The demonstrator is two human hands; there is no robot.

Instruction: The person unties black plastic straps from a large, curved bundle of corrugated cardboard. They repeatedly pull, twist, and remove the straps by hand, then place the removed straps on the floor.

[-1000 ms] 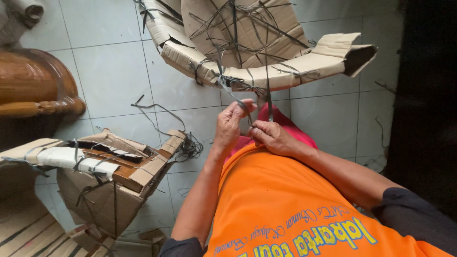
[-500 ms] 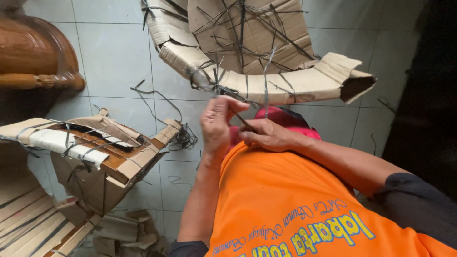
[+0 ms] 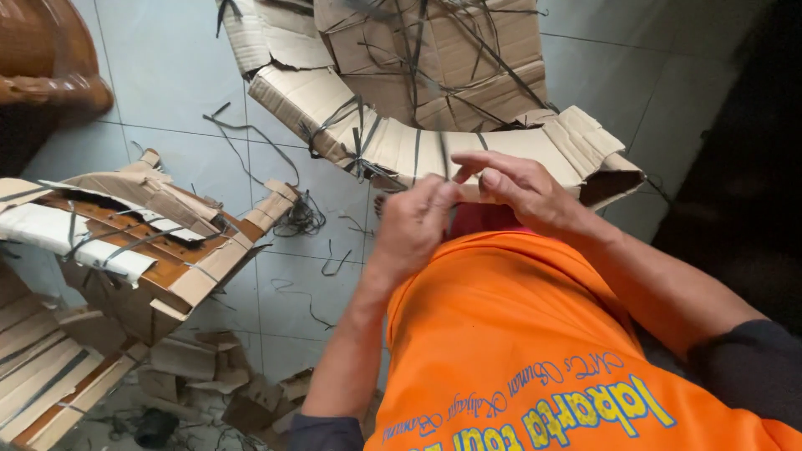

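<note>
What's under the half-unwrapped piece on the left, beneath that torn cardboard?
Where the torn cardboard is peeled back, brown polished wood and white padding show, still crossed by dark straps. Everything the cardboard still covers is hidden, so the piece's full shape cannot be seen.

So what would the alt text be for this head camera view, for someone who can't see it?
A person in an orange shirt brings the left hand and right hand together at a strapped cardboard-wrapped piece, above a grey tiled floor littered with strap offcuts.

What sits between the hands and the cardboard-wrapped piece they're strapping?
Nothing visible. The left hand and right hand meet right at the cardboard-wrapped piece, fingers on its near edge by the dark straps. Whether they pinch a strap is unclear.
</note>
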